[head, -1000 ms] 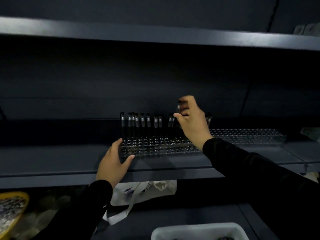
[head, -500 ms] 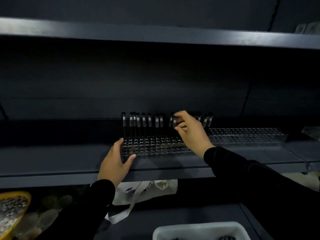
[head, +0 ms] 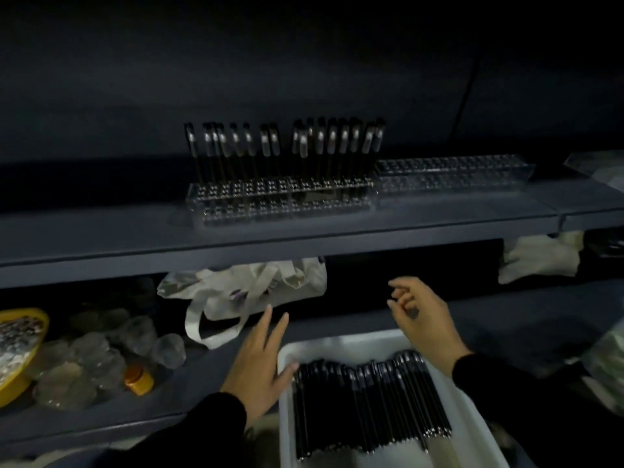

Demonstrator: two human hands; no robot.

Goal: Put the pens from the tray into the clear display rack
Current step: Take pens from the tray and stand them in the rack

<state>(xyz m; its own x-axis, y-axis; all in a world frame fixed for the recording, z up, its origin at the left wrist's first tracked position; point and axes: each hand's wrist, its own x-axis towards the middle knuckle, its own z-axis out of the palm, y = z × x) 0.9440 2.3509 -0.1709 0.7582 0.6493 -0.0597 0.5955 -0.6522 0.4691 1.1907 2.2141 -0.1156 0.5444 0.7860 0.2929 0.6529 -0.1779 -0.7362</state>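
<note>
A white tray (head: 472,420) at the bottom centre holds several black pens (head: 368,403) lying side by side. On the shelf above stands the clear display rack (head: 280,197), with several black pens (head: 287,146) upright along its back row. My left hand (head: 260,363) hovers at the tray's left rim, fingers straight and spread, holding nothing. Above the tray's far edge my right hand (head: 422,315) hangs with loosely curled fingers, also holding nothing.
A second clear rack (head: 452,173) without pens sits right of the first. On the lower shelf lie a white cloth bag (head: 243,288), clear jars (head: 101,356) with an orange lid (head: 136,380), and a yellow bowl (head: 20,352) at far left. White cloth (head: 540,258) hangs at right.
Both hands left the rack and came down to the tray. The right hand let go of the pen, which now stands in the back row. The view tilted downward.
</note>
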